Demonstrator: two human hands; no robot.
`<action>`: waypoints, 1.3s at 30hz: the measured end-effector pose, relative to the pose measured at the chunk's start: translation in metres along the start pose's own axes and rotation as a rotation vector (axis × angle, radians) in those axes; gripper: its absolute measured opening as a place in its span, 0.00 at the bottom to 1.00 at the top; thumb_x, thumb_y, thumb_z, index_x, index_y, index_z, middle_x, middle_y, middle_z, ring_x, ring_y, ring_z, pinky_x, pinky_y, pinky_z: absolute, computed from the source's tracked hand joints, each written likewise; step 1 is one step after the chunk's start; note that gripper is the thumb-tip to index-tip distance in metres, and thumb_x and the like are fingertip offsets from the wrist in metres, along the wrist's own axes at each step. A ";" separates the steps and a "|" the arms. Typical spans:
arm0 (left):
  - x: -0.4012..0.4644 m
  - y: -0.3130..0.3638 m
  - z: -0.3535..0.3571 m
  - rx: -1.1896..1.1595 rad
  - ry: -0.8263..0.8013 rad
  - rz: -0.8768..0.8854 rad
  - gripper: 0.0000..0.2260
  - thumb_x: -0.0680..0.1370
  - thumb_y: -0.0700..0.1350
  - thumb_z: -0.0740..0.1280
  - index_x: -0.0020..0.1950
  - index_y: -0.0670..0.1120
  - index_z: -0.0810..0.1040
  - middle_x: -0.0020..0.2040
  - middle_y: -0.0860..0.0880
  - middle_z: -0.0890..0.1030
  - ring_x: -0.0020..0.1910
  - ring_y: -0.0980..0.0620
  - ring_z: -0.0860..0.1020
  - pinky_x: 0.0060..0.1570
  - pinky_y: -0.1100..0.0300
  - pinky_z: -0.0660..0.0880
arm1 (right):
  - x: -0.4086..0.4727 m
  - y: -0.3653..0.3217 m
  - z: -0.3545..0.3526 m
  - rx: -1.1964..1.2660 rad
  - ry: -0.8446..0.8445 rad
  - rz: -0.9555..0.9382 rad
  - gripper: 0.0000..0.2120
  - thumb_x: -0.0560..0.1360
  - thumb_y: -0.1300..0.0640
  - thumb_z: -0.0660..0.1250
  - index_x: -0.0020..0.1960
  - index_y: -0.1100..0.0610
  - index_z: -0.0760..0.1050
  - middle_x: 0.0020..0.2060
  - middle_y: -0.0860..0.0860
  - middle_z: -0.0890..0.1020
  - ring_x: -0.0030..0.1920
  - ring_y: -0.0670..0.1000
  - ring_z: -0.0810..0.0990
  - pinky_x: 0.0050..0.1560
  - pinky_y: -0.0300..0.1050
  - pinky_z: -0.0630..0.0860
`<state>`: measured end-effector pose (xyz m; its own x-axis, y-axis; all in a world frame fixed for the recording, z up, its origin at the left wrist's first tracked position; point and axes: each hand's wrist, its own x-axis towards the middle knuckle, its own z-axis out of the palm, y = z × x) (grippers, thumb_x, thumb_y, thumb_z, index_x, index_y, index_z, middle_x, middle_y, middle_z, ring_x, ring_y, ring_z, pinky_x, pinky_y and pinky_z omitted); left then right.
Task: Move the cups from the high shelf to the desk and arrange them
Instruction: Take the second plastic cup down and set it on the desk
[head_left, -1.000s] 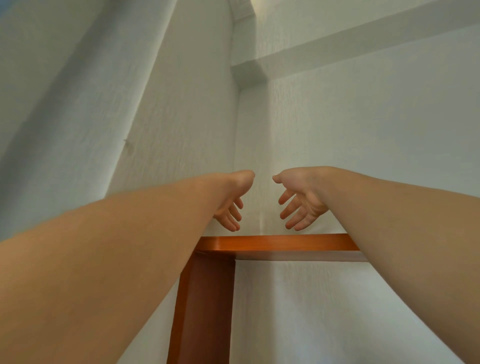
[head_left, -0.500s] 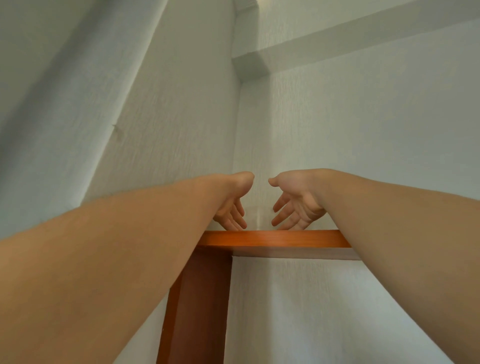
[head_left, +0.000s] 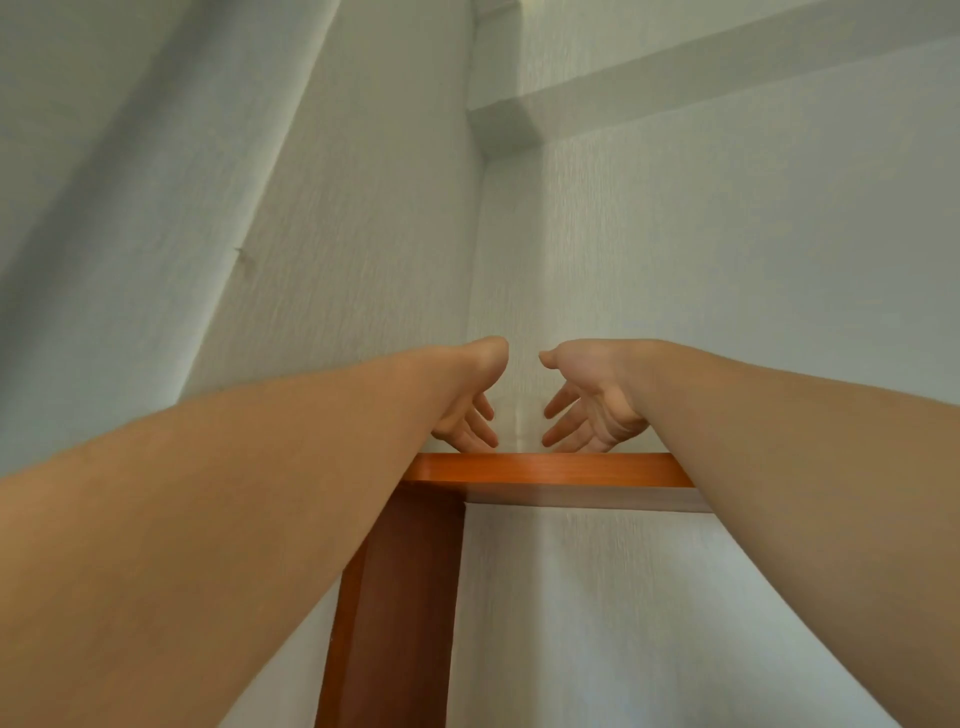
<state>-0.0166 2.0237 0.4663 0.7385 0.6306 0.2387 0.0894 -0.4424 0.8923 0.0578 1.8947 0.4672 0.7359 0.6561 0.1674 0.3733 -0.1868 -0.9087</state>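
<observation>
Seen from below, the high shelf (head_left: 545, 469) is an orange-brown wooden board in a corner of white walls. Both my arms reach up over its front edge. My left hand (head_left: 470, 410) and my right hand (head_left: 587, 410) hover just above the board, palms facing each other, fingers straight and spread, a narrow gap between them. In that gap is a faint pale upright shape (head_left: 519, 423), possibly a clear cup; I cannot tell for sure. Neither hand holds anything. The top of the shelf is hidden by its edge.
A dark wooden side panel (head_left: 400, 597) runs down from the shelf's left end. White textured walls meet in a corner behind the hands, with a ceiling beam (head_left: 675, 67) high above.
Both hands have come down from above the shelf edge to just over the board and closer together. Their fingers remain straight and hold nothing.
</observation>
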 end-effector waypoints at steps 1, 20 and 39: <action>-0.003 0.001 -0.001 -0.012 0.014 0.014 0.38 0.81 0.66 0.49 0.73 0.35 0.69 0.54 0.29 0.80 0.51 0.32 0.84 0.50 0.43 0.84 | -0.001 0.000 -0.001 0.009 0.006 -0.022 0.35 0.85 0.38 0.52 0.79 0.65 0.62 0.72 0.68 0.72 0.70 0.69 0.74 0.68 0.69 0.72; -0.105 0.031 0.005 -0.197 0.182 0.294 0.36 0.82 0.68 0.49 0.73 0.39 0.71 0.68 0.36 0.77 0.64 0.36 0.78 0.69 0.42 0.75 | -0.080 -0.001 -0.030 0.260 -0.049 -0.325 0.32 0.83 0.37 0.55 0.75 0.60 0.68 0.66 0.62 0.77 0.64 0.65 0.78 0.61 0.62 0.78; -0.202 0.022 0.038 -0.231 0.138 0.248 0.34 0.82 0.68 0.51 0.69 0.40 0.72 0.66 0.36 0.78 0.58 0.35 0.81 0.62 0.43 0.80 | -0.172 0.041 -0.055 0.252 -0.100 -0.322 0.32 0.83 0.36 0.56 0.75 0.59 0.68 0.66 0.63 0.77 0.63 0.66 0.79 0.61 0.62 0.78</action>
<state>-0.1386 1.8624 0.4228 0.6203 0.6091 0.4942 -0.2458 -0.4473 0.8599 -0.0224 1.7342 0.4226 0.5409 0.7218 0.4318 0.4168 0.2159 -0.8830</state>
